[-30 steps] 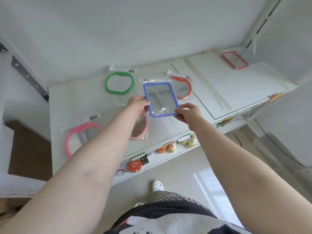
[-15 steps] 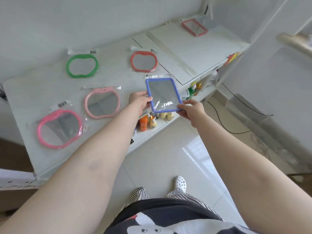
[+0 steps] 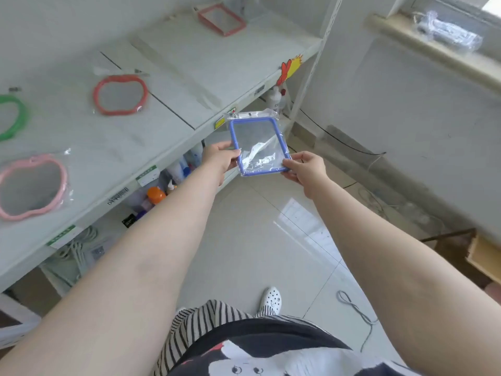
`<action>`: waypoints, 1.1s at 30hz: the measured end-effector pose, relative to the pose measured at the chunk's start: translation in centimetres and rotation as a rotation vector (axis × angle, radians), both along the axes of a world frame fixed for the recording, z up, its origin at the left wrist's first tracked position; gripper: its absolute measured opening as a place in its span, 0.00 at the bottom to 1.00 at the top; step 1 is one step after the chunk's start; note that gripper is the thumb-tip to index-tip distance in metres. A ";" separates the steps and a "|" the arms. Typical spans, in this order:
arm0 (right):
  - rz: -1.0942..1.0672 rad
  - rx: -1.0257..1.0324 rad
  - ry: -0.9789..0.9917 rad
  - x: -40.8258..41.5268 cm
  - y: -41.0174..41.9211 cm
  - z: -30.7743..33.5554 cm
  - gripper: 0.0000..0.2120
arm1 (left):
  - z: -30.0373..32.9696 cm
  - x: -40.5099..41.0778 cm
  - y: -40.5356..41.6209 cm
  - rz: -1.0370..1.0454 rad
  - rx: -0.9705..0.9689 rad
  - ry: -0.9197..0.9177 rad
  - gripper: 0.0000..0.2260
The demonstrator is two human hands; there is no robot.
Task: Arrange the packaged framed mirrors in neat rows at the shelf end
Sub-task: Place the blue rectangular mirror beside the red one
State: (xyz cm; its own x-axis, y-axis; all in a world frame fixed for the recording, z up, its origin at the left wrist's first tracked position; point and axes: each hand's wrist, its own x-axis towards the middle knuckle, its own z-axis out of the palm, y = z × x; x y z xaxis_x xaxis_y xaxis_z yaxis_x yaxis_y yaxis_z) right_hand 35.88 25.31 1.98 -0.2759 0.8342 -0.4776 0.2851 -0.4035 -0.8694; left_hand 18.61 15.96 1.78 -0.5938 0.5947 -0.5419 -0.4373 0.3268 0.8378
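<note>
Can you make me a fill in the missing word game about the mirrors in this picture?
1. Both hands hold the mirror with the ____ frame.
2. The left hand and the right hand hold it above the ____, not over the shelf.
3. At the far end of the shelf lies a rectangular mirror with a ____ frame.
4. The mirror cut off at the picture's left edge, beyond the pink one, has a ____ frame.

Missing words: blue; floor; red; green
</note>
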 end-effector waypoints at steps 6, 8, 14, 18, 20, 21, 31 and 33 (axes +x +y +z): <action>0.004 0.012 0.004 3.3 6.5 0.2 0.06 | 0.8 3.5 6.0 0.021 0.039 -0.010 0.19; 0.002 0.004 0.026 3.3 8.1 0.2 0.06 | 1.2 3.4 7.6 0.014 0.020 0.009 0.18; -0.017 -0.009 0.042 1.7 13.6 -0.1 0.06 | 0.6 1.5 13.7 0.006 0.000 0.049 0.19; -0.020 0.008 0.036 -0.6 18.4 0.1 0.07 | 0.5 -0.6 18.6 0.010 0.001 0.032 0.18; -0.020 0.014 0.030 -1.9 20.8 0.2 0.09 | 0.9 -1.8 21.1 0.016 0.015 0.017 0.17; -0.021 0.017 0.026 -2.5 22.0 0.4 0.10 | 1.0 -2.4 22.4 0.012 0.016 0.022 0.17; 0.003 0.018 -0.030 -7.2 31.0 1.0 0.07 | 0.8 -7.5 31.2 0.020 -0.030 0.042 0.17; 0.020 0.007 -0.013 -8.4 32.9 1.1 0.08 | 0.5 -8.5 32.8 0.049 -0.055 0.023 0.16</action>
State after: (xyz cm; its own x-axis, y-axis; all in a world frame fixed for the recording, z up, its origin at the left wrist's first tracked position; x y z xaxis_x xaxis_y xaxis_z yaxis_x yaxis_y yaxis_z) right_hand 27.49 58.21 3.11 -0.2863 0.8317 -0.4758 0.3047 -0.3918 -0.8682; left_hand 10.13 48.71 2.27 -0.6344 0.5343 -0.5586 -0.4345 0.3513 0.8294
